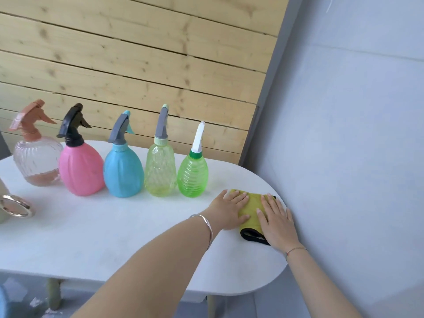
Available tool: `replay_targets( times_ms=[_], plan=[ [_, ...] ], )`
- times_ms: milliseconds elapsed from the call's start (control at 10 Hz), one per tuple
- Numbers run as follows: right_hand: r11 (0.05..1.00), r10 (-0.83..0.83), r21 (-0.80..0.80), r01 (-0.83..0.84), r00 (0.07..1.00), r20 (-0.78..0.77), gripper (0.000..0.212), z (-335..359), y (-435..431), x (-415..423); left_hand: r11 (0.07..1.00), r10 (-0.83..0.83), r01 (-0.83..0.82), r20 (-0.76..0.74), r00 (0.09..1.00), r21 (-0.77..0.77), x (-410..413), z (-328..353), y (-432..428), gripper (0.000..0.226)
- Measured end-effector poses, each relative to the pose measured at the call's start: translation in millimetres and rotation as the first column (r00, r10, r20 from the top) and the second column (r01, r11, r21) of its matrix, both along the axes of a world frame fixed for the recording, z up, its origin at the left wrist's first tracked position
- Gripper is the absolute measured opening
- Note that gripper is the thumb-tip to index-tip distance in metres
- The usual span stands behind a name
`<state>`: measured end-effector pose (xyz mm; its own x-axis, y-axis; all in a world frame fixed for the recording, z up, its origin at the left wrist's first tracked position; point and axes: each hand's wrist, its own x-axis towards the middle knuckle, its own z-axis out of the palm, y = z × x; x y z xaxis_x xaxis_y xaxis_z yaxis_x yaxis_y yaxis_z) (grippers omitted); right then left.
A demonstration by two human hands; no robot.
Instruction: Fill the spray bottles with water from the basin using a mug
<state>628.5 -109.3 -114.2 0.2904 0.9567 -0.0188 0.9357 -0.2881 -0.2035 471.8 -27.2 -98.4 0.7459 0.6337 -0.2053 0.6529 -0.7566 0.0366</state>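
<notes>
White oval tabletop [96, 244] against a plank wall [137, 65].

Five spray bottles stand upright in a row along the far edge, all with their trigger heads on. From the left end:
- clear ribbed bottle [37, 164], peach head, a peach-toned band low in its body
- pink bottle [80, 171], black head
- blue bottle [122, 173], grey head
- yellow-green bottle [160, 171], grey head
- green bottle [192, 175], white nozzle

Neighbouring bottles stand just beside one another.

At the left edge, cut off by the frame, is probably the mug [3, 189], with a gold ring handle [27, 206].

Near the right end, in front of the green bottle, lies a yellow-green cloth [251, 213] with black trim. The left hand [229, 210] and the right hand [276, 220] both lie flat on it, fingers straight, gripping nothing.

There is a silver bangle [206, 228] on the left wrist and a thin cord [296, 250] on the right.
</notes>
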Motion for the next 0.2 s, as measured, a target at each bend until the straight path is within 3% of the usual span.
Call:
replay_targets(
  times_ms=[200],
  plan=[
    [1.0,-0.019,-0.004,0.019,0.995,-0.102,0.057,6,-1,1,0.997,-0.045,0.04,0.093,0.995,0.059,-13,7,-22,0.065]
  ],
)
